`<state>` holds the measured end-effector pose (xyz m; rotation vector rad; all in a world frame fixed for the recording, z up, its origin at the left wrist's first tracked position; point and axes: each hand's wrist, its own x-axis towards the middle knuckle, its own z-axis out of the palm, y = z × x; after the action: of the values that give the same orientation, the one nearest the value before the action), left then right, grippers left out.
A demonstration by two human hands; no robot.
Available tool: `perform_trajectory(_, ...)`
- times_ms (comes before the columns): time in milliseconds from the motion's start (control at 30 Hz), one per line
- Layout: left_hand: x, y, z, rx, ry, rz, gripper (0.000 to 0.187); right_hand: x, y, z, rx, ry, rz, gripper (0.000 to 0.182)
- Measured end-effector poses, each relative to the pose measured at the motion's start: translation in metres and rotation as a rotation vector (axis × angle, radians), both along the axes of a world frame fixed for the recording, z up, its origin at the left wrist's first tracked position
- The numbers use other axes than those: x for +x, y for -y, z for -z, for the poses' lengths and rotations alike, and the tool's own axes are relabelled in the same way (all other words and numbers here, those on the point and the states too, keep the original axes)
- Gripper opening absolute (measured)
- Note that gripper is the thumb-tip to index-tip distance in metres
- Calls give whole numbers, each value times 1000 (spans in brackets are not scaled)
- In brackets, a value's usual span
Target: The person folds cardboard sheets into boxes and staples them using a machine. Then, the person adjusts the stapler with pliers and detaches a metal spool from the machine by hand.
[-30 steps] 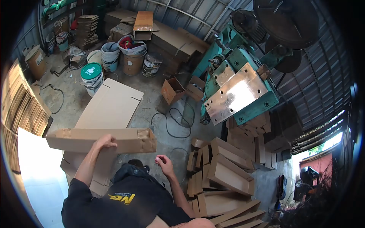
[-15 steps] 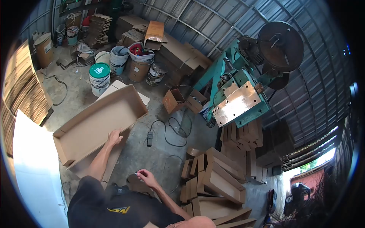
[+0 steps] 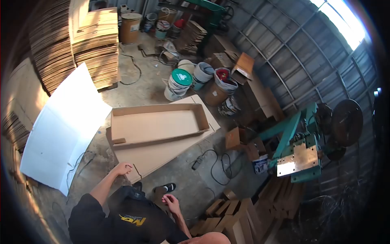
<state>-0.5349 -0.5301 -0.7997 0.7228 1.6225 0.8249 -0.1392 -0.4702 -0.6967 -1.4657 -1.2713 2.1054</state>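
An open cardboard box tray [image 3: 162, 122] with low folded walls lies over a flat cardboard sheet [image 3: 142, 157] on the floor. My left hand [image 3: 123, 168] hovers at the near left edge of the sheet, fingers curled and nothing showing in them. The tray is beyond it, apart from the hand. In front of my torso, my right hand [image 3: 172, 202] is raised with thumb and fingertips pinched together. What it holds, if anything, is too small to make out. My shoe [image 3: 168, 187] shows on the concrete just past that hand.
A large white sheet [image 3: 61, 126] stands at left before tall cardboard stacks [image 3: 95, 61]. A green-lidded bucket [image 3: 181, 77] and other tubs stand beyond the tray. At right are a green machine [image 3: 302, 154], a floor cable [image 3: 219, 175] and piled cardboard trays [image 3: 227, 215].
My left hand has let go of the tray and drawn back toward me. The tray now lies flatter on the sheet. The view has swung left; my right hand stays pinched.
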Motion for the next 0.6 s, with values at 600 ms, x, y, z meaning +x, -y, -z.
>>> perform_trajectory(600,191,367,12,-300,165,-734,10,-181,-84,-31,431,-102,-859,30)
